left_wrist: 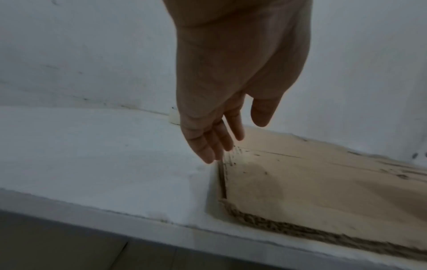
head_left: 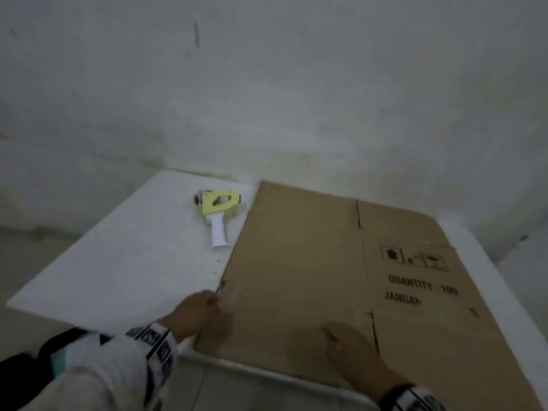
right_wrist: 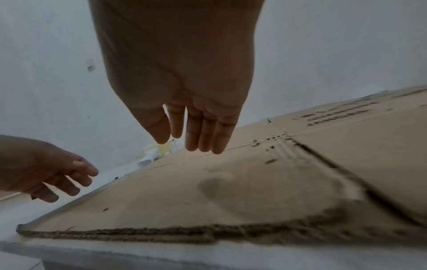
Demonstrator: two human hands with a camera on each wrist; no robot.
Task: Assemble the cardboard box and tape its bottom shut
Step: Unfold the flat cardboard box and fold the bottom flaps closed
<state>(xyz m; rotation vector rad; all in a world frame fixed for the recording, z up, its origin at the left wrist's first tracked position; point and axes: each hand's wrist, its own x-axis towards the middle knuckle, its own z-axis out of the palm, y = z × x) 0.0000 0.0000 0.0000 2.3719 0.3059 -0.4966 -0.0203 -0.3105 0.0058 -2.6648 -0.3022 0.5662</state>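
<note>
A flattened brown cardboard box [head_left: 326,262] lies on the white table [head_left: 133,262], its near edge over the table's front. It bears black print "QUANTITY 100". My left hand [head_left: 204,310] hovers at the box's left edge [left_wrist: 223,175] with fingers [left_wrist: 208,146] straight and holding nothing. My right hand [head_left: 350,345] hangs just above the near flap [right_wrist: 208,191], fingers [right_wrist: 203,137] straight, apart from the cardboard. A tape dispenser [head_left: 219,215] with a yellow body and white handle lies on the table beyond the left hand, next to the box's left edge; it also shows small as the dispenser [right_wrist: 152,153] past my fingers.
A white wall [head_left: 267,84] stands right behind the table. The table's front edge [head_left: 267,372] runs under my wrists, with tiled floor [head_left: 222,393] below. Bare tabletop lies left of the box.
</note>
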